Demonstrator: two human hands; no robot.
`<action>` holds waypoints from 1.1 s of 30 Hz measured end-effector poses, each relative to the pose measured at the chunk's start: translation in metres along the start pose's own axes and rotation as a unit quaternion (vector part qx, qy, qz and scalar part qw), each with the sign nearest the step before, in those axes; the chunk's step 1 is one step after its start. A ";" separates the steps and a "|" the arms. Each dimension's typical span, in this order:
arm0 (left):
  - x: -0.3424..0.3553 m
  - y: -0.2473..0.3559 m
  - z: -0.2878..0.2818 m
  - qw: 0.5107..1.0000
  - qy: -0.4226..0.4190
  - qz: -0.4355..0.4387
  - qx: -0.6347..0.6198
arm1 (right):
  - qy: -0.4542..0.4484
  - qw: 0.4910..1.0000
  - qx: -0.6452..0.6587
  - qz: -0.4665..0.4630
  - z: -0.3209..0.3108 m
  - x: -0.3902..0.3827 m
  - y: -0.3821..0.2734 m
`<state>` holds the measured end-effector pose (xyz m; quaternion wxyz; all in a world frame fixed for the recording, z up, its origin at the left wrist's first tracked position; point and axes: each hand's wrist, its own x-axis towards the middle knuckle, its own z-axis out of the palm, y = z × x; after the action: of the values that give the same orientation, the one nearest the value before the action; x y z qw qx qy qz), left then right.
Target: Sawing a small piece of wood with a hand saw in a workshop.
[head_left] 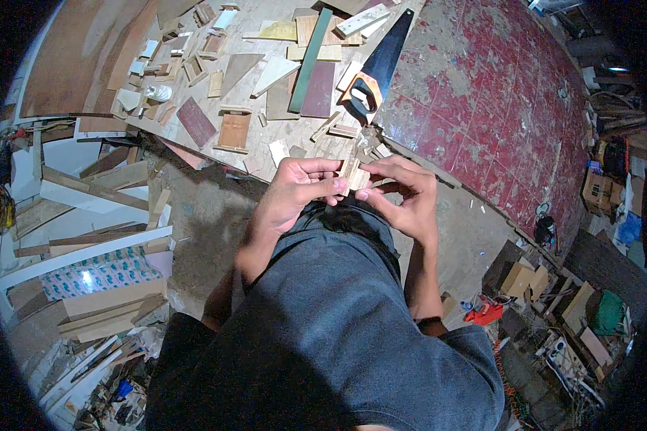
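Close in front of my body I hold small pieces of light wood (353, 176) between both hands. My left hand (298, 188) pinches the left side with thumb and fingers. On the right side, my right hand (404, 188) grips with thumb and fingertips. Whether the wood is one piece or two pressed together I cannot tell. Just beyond my hands, short wood offcuts (370, 144) lie at the workbench's (266, 129) near corner. A handsaw (374, 79) with an orange and black handle rests past them, its dark blade pointing away.
A green strip (310, 61), a maroon board (319, 90) and a small brown wooden tray (233, 131) lie on the bench. Several small wooden frames (194, 70) sit at the far left. Stacked boards (108, 187) fill the left floor; a red tiled surface (482, 100) spreads right.
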<state>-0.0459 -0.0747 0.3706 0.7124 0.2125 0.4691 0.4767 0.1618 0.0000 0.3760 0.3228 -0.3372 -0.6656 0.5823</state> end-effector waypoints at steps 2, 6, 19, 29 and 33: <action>0.002 0.001 0.000 1.000 -0.004 0.000 0.004 | 0.000 1.000 -0.003 -0.003 -0.001 0.001 0.001; 0.006 0.002 0.002 1.000 0.007 -0.008 0.001 | -0.006 0.999 -0.032 -0.020 -0.004 0.004 0.005; 0.037 -0.033 -0.036 0.991 0.097 -0.032 0.092 | -0.053 0.995 -0.034 0.078 -0.004 0.023 0.047; 0.156 -0.239 -0.175 0.798 0.051 0.068 0.596 | 0.053 0.989 0.049 0.131 0.024 0.014 0.054; 0.157 -0.224 -0.168 0.748 -0.002 0.048 0.661 | 0.105 0.980 0.010 0.167 0.049 -0.002 0.049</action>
<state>-0.0679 -0.0630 0.0506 0.3706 0.6535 0.6551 0.0802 0.1259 -0.0244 0.3220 0.2926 -0.4997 -0.5564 0.5959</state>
